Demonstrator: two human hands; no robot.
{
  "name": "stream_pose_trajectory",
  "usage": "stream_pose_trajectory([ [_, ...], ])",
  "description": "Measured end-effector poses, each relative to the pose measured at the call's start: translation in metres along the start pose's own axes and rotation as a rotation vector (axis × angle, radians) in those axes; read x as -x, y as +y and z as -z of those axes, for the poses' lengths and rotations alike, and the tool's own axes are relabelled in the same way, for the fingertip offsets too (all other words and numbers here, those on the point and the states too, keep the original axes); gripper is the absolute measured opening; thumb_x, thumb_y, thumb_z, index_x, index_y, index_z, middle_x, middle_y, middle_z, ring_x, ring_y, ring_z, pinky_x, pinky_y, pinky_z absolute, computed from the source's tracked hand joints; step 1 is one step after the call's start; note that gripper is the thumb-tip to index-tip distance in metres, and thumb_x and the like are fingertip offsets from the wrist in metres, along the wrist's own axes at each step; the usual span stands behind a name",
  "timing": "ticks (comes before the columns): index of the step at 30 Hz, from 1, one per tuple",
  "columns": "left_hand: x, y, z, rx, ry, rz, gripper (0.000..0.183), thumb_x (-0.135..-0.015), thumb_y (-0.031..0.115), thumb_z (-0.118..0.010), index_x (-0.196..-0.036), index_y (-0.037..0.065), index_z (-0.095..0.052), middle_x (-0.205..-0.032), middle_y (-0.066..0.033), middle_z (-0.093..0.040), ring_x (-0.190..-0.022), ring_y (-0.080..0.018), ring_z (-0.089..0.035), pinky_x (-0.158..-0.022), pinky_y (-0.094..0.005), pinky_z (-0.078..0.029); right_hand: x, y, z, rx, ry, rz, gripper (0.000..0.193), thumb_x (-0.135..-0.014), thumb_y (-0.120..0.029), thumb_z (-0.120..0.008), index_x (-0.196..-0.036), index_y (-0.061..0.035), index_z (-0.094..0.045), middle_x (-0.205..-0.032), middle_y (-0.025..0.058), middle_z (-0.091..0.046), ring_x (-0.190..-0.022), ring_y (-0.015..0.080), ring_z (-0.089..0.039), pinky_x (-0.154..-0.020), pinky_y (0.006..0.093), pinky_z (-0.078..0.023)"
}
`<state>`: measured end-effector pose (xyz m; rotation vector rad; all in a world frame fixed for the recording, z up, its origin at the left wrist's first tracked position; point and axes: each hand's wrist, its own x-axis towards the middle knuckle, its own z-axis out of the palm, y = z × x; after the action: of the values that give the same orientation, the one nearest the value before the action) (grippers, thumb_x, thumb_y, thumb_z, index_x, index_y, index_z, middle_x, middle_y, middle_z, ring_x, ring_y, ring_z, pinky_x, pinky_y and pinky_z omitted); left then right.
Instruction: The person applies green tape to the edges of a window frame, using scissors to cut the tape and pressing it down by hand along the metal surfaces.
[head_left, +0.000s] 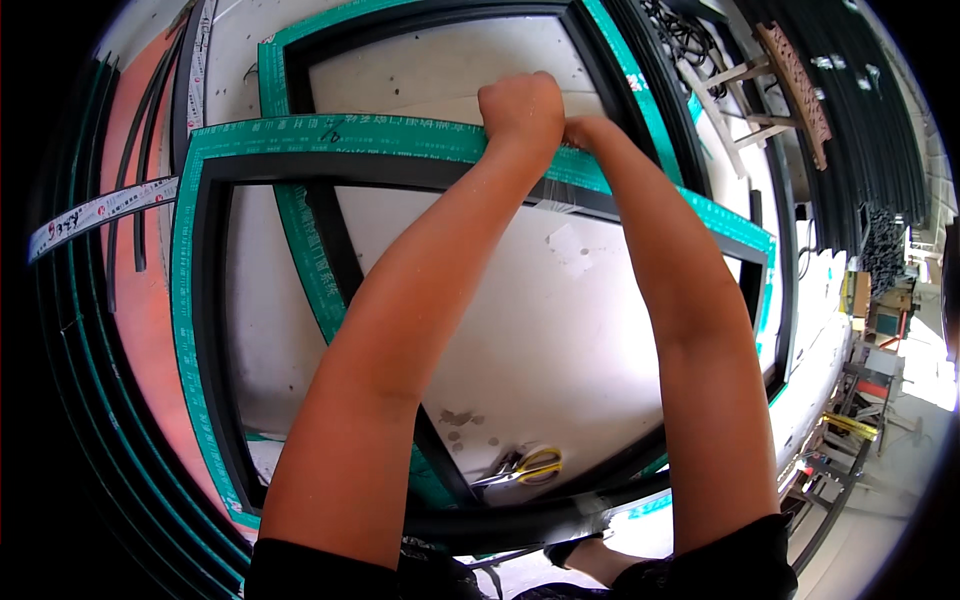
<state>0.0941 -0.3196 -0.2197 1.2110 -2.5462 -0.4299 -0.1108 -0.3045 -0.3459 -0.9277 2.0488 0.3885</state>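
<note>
Left hand and right hand grip the green-taped frame at twelve o'clock. Yellow-handled scissors lie on the worktop at six o'clock.

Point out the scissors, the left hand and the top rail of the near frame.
scissors [528, 466]: head view, on the yellow handles.
left hand [520, 108]: head view, back of the fist.
top rail of the near frame [330, 135]: head view, green-taped face.

I'm in a window-frame workshop, no doubt about it; dark metal frames wrapped in green protective film lie stacked on the white bench in front of me; long black profiles are racked along the right wall; more lengths lean at my left; yellow-handled scissors sit on the bench; steel trestles stand on the concrete floor beyond.
</note>
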Motion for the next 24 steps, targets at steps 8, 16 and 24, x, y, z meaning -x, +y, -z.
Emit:
stream_pose_trajectory([
  [8,0.003,-0.024,0.005,-0.029,0.026,0.12,0.01,-0.081,0.012,-0.066,-0.089,0.015,-0.07,-0.086,-0.0075,-0.073,-0.083,-0.0274,-0.071,-0.07,-0.0384,-0.052,0.117,-0.065,0.008,-0.304,0.458,0.145,0.062,-0.071,-0.047,-0.076,-0.102,0.0069,-0.07,-0.106,0.0192,-0.069,-0.088,0.0274,-0.07,-0.074,0.0386,-0.056],
  [16,0.002,-0.012,-0.001,-0.066,0.014,0.067,0.011,-0.086,0.012,-0.059,-0.09,0.016,-0.069,-0.083,-0.0059,-0.072,-0.08,-0.0261,-0.071,-0.067,-0.0383,-0.049,0.272,-0.028,0.042,-0.563,0.607,0.534,0.063,-0.072,-0.029,-0.082,-0.12,0.0017,-0.055,-0.099,0.0095,-0.064,-0.09,0.0194,-0.063,-0.084,0.0346,-0.054],
  [24,0.008,-0.019,0.012,0.338,-0.014,-0.054,0.015,-0.088,0.017,-0.057,-0.097,0.008,-0.065,-0.092,-0.0108,-0.07,-0.085,-0.0356,-0.066,-0.071,-0.0469,-0.051,0.297,-0.036,-0.178,-0.047,0.936,0.691,0.059,-0.07,-0.015,-0.08,-0.122,-0.0004,-0.056,-0.128,0.0151,-0.052,-0.112,0.0352,-0.052,-0.092,0.0411,-0.051],
])
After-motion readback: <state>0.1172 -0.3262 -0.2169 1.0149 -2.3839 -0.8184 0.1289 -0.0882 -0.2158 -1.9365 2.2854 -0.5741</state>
